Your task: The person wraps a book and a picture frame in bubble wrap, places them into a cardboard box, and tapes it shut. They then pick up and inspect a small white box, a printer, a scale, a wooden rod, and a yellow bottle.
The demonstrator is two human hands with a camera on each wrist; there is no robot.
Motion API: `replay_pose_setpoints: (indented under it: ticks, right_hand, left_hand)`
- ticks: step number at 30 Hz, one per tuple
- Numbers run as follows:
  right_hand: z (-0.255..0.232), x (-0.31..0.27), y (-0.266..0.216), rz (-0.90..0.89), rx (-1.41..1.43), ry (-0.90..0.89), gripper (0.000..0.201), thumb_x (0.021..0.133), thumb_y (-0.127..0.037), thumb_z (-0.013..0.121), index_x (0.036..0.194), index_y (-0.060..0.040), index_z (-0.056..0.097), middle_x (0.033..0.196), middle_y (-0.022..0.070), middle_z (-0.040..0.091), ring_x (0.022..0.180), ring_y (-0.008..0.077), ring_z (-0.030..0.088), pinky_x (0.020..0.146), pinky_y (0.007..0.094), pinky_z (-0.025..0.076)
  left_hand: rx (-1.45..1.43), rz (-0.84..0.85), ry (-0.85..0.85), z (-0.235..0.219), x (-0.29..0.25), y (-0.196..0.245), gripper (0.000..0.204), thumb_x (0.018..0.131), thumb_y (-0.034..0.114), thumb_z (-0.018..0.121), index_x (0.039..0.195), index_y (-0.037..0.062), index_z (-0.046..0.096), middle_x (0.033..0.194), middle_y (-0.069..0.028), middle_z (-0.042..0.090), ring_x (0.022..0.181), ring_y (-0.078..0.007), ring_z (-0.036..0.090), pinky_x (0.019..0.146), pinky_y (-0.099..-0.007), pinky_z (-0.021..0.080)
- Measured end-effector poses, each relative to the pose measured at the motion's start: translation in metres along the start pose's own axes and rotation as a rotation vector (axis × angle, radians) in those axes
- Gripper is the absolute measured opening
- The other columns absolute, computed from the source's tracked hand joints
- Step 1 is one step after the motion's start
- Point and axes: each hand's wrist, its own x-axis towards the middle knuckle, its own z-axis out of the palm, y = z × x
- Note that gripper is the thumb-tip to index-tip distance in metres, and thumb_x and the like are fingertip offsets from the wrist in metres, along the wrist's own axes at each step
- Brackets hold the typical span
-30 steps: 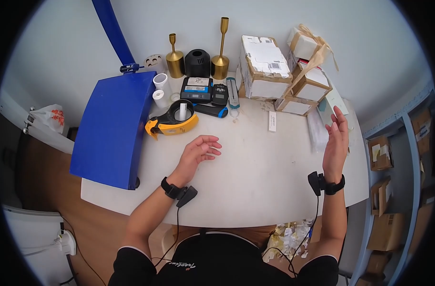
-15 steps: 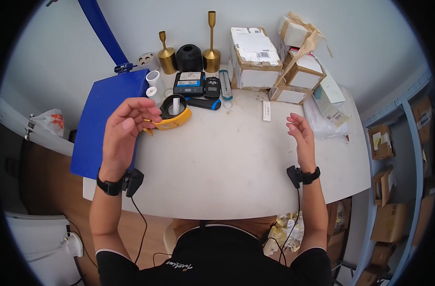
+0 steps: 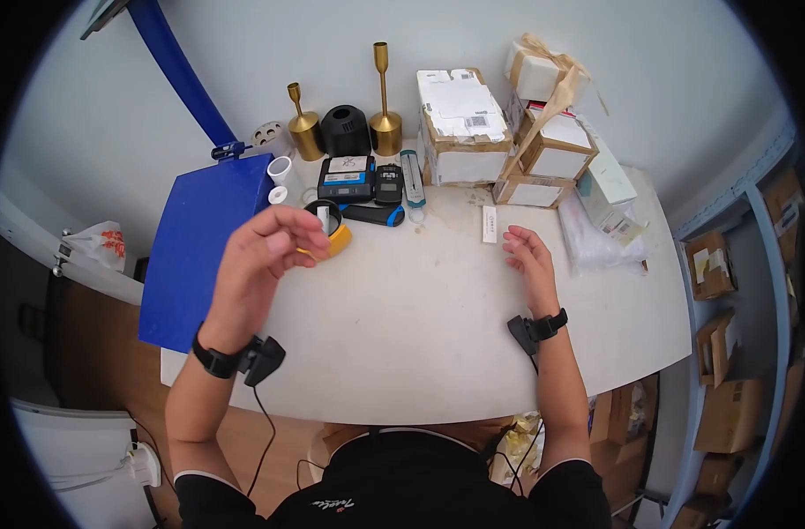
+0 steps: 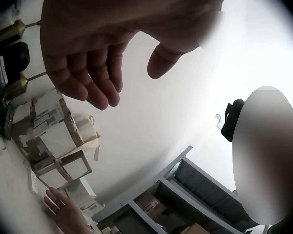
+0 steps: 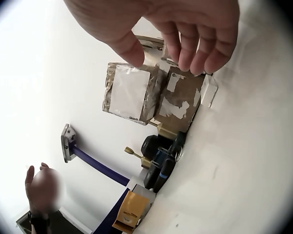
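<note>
My left hand [image 3: 265, 264] is raised over the left of the table, fingers loosely bent and nothing in them. In the head view it partly covers a yellow tape dispenser [image 3: 339, 240] and overlaps a blue panel-like stand [image 3: 195, 238]. Its thumb stands apart from the fingers [image 4: 105, 73] in the left wrist view. On the other side, my right hand [image 3: 532, 269] holds nothing either, its fingers gently curved. A small white box [image 3: 490, 225] lies just beyond those fingertips. Each wrist wears a black strap with a camera.
White-and-brown taped boxes [image 3: 464, 123] are stacked at the back right, beside plastic bags [image 3: 601, 242] and a long pale box [image 3: 607, 185]. Along the back stand brass candlesticks [image 3: 386, 132], a black holder [image 3: 345, 132] and a digital scale [image 3: 346, 181]. Shelves [image 3: 755, 256] flank the table's right side.
My left hand has risen and moved left from the table's middle to before the tape dispenser. My right hand has come inward from the plastic bags towards the small white box.
</note>
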Motion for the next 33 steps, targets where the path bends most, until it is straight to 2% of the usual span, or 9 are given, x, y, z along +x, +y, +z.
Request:
replay_pose_setpoints:
  ticks: [5, 8, 12, 17, 22, 26, 29, 31, 33]
  right_hand:
    - [-0.008, 0.009, 0.013, 0.078, 0.061, 0.017, 0.037, 0.095, -0.024, 0.065, 0.127, -0.0054, 0.061, 0.118, 0.0029, 0.065, 0.102, 0.0106, 0.06, 0.085, 0.027, 0.049]
    - [-0.012, 0.013, 0.013, 0.092, 0.108, 0.031, 0.035, 0.096, -0.025, 0.065, 0.125, -0.0073, 0.061, 0.117, 0.0011, 0.065, 0.101, 0.0095, 0.061, 0.078, 0.0256, 0.05]
    - [-0.004, 0.019, 0.01, 0.102, -0.076, 0.021, 0.034, 0.094, -0.023, 0.067, 0.122, -0.0041, 0.061, 0.105, 0.0019, 0.067, 0.086, 0.0105, 0.066, 0.062, 0.0255, 0.051]
    - [0.006, 0.038, 0.005, 0.097, -0.206, 0.047, 0.033, 0.091, -0.023, 0.07, 0.112, 0.0012, 0.063, 0.087, 0.004, 0.067, 0.065, 0.0119, 0.066, 0.05, 0.0263, 0.049]
    - [0.023, 0.043, -0.017, 0.084, -0.664, 0.057, 0.04, 0.081, -0.035, 0.078, 0.094, 0.0003, 0.063, 0.073, 0.0083, 0.066, 0.046, 0.015, 0.058, 0.045, 0.0282, 0.046]
    - [0.026, 0.058, 0.003, -0.064, -0.965, 0.06, 0.047, 0.075, -0.036, 0.081, 0.095, 0.0034, 0.065, 0.073, 0.0153, 0.067, 0.063, 0.0237, 0.067, 0.06, 0.035, 0.052]
    - [0.031, 0.047, -0.003, -0.132, -1.014, -0.06, 0.042, 0.075, -0.033, 0.079, 0.093, 0.0019, 0.064, 0.075, 0.017, 0.068, 0.067, 0.0268, 0.068, 0.066, 0.0371, 0.053]
    - [0.036, 0.028, -0.01, -0.176, -0.898, -0.375, 0.035, 0.079, -0.028, 0.076, 0.094, 0.0013, 0.063, 0.073, 0.0108, 0.066, 0.059, 0.0187, 0.063, 0.056, 0.0299, 0.05]
    - [0.052, 0.004, -0.02, -0.204, -0.801, -0.464, 0.032, 0.081, -0.024, 0.076, 0.097, 0.0006, 0.063, 0.074, 0.0105, 0.066, 0.059, 0.0175, 0.061, 0.056, 0.0291, 0.049]
  left_hand:
    - [-0.437, -0.278, -0.072, 0.048, 0.0, -0.109, 0.036, 0.097, 0.033, 0.052, 0.113, 0.0026, 0.061, 0.104, -0.0082, 0.066, 0.097, -0.0166, 0.063, 0.085, -0.0301, 0.051]
    - [-0.48, -0.389, -0.053, 0.063, 0.007, -0.153, 0.03, 0.098, 0.027, 0.05, 0.113, 0.0036, 0.061, 0.104, -0.0068, 0.066, 0.096, -0.0148, 0.063, 0.086, -0.0292, 0.049]
    - [-0.488, -0.399, -0.01, 0.067, 0.014, -0.186, 0.029, 0.098, 0.024, 0.048, 0.114, 0.0031, 0.06, 0.104, -0.0074, 0.066, 0.095, -0.0159, 0.063, 0.085, -0.0303, 0.049]
    - [-0.491, -0.303, -0.02, 0.062, 0.01, -0.197, 0.033, 0.099, 0.028, 0.05, 0.116, 0.0008, 0.058, 0.104, -0.0096, 0.065, 0.096, -0.019, 0.063, 0.087, -0.0329, 0.05]
    - [-0.55, -0.316, -0.055, 0.053, 0.008, -0.2, 0.032, 0.099, 0.026, 0.052, 0.117, -0.0002, 0.058, 0.105, -0.0101, 0.065, 0.097, -0.0194, 0.063, 0.09, -0.0337, 0.051]
    - [-0.56, -0.324, -0.083, 0.051, 0.007, -0.198, 0.032, 0.1, 0.025, 0.052, 0.119, -0.0001, 0.058, 0.107, -0.0102, 0.065, 0.098, -0.0189, 0.064, 0.091, -0.0336, 0.051]
    - [-0.571, -0.328, -0.107, 0.05, 0.009, -0.198, 0.032, 0.101, 0.023, 0.053, 0.123, 0.001, 0.056, 0.107, -0.0094, 0.065, 0.097, -0.0177, 0.064, 0.09, -0.0323, 0.051]
    - [-0.553, -0.338, -0.069, 0.051, 0.01, -0.196, 0.032, 0.101, 0.021, 0.054, 0.126, 0.002, 0.055, 0.108, -0.0088, 0.065, 0.097, -0.0169, 0.064, 0.088, -0.0315, 0.052]
    - [-0.534, -0.359, -0.018, 0.054, 0.009, -0.191, 0.032, 0.101, 0.02, 0.055, 0.128, 0.0029, 0.054, 0.108, -0.0083, 0.065, 0.096, -0.0161, 0.064, 0.087, -0.0307, 0.052]
